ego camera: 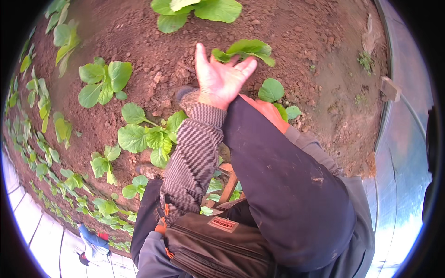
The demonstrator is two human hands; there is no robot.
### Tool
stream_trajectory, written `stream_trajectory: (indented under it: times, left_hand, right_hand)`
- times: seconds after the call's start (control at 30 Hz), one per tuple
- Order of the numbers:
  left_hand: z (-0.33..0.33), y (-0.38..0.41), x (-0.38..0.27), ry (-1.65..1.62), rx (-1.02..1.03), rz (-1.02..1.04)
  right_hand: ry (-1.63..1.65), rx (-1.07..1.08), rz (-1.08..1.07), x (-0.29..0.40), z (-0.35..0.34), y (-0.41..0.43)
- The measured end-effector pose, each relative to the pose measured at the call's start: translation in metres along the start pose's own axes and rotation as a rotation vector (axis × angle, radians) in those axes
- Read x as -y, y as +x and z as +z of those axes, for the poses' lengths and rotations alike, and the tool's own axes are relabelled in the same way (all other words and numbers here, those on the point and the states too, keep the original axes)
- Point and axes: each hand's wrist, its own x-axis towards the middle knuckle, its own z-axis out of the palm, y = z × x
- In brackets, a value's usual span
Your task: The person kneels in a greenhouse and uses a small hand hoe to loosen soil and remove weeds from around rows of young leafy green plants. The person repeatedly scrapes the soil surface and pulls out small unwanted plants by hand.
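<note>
My left hand [222, 78] is turned palm up, its thumb stretched out to the side. Its fingers reach beneath the green leaves of a young leafy vegetable plant [252, 48] and touch them; the fingertips are partly hidden. Farther down, my right hand [273, 113] is low beside my dark-trousered knee [264, 139], which covers most of its fingers. Close by that hand are the rounded leaves of another small plant [271, 90]. What the right hand holds, if anything, is hidden.
Leafy seedlings [147, 133] grow across the brown soil [149, 48]. A wooden stool frame [229, 187] shows beneath me, and a brown waist bag [215, 243] lies on my lap. Plastic sheeting [403, 139] borders the right side. Another person [94, 243] is far off, lower left.
</note>
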Motion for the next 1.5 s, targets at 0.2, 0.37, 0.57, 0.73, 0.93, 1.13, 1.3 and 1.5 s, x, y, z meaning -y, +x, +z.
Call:
stream_trajectory:
  times: [0.2, 0.37, 0.57, 0.73, 0.93, 1.13, 1.3, 1.5]
  left_hand:
    - [0.008, 0.002, -0.004, -0.047, 0.021, -0.066]
    - [0.007, 0.004, -0.005, -0.020, 0.028, -0.059]
    - [0.002, 0.004, -0.015, -0.029, 0.043, -0.125]
    - [0.003, -0.008, -0.023, 0.038, -0.003, -0.108]
    - [0.029, -0.044, -0.017, 0.192, -0.043, -0.028]
    - [0.041, -0.099, -0.032, 0.380, 0.021, 0.059]
    - [0.062, -0.194, -0.086, 0.607, -0.104, 0.245]
    - [0.111, -0.343, -0.146, 0.966, -0.306, 0.549]
  right_hand:
    - [-0.100, -0.043, 0.130, -0.039, -0.015, -0.082]
    - [-0.146, -0.036, 0.110, -0.047, -0.030, -0.099]
    - [-0.027, 0.016, 0.102, -0.039, -0.042, -0.088]
    - [0.005, -0.011, 0.112, -0.033, -0.045, -0.109]
    - [-0.040, -0.132, 0.088, -0.036, -0.031, -0.133]
    - [0.057, -0.135, 0.263, -0.032, -0.012, -0.136]
    - [0.024, -0.231, 0.061, -0.043, 0.011, -0.136]
    - [0.060, -0.261, 0.199, -0.008, 0.023, -0.119]
